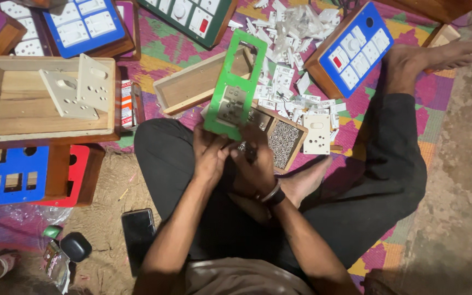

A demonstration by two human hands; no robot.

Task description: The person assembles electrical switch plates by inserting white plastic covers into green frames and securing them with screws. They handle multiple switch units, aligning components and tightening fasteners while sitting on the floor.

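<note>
I sit cross-legged on the floor. My left hand [210, 155] grips the lower end of a green plastic switch panel frame [235, 82], which stands tilted up over my lap. A grey-white socket module [230, 105] sits in the frame's lower opening; the upper opening is bare. My right hand [252, 166] is closed around a small dark tool, pressed against the frame's bottom edge beside the left hand. The tool's tip is hidden by my fingers.
A small wooden box of screws [284, 143] lies just past my hands, a white socket plate [317, 134] beside it. An open wooden box [198, 82], a pile of white switches [290, 33], blue switchboards [350, 49], a wooden box holding two white plates [6, 109] and a phone [137, 232] surround me.
</note>
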